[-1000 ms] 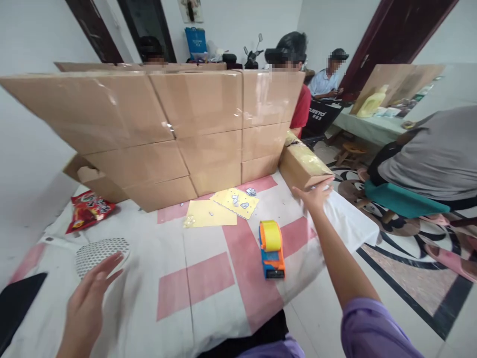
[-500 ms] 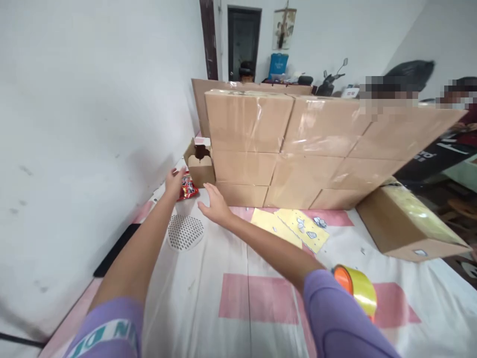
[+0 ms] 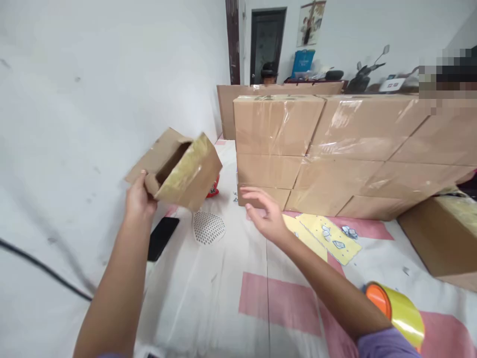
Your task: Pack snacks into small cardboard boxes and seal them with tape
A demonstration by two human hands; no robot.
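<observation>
My left hand (image 3: 140,199) is closed on the edge of a small open cardboard box (image 3: 192,174), lifted and tilted beside the white wall. Yellowish tape covers one side of this box, and a flap sticks out to the left. Behind it a red snack packet (image 3: 213,188) on the table is mostly hidden. My right hand (image 3: 266,216) hovers with fingers apart and nothing in them, in front of a stack of taped cardboard boxes (image 3: 276,127). Below the small box lies a round patch of perforated white mesh (image 3: 208,228).
A black phone (image 3: 163,238) lies by the wall. Yellow printed sheets (image 3: 328,236) are right of my right hand. A roll of yellow tape (image 3: 404,311) stands at the front right, and another taped box (image 3: 443,238) is at the right edge. Someone is partly visible beyond the stack.
My left hand has taken hold of the small box and raised it up and left from beside the stack. My right hand stays open. The view has turned left.
</observation>
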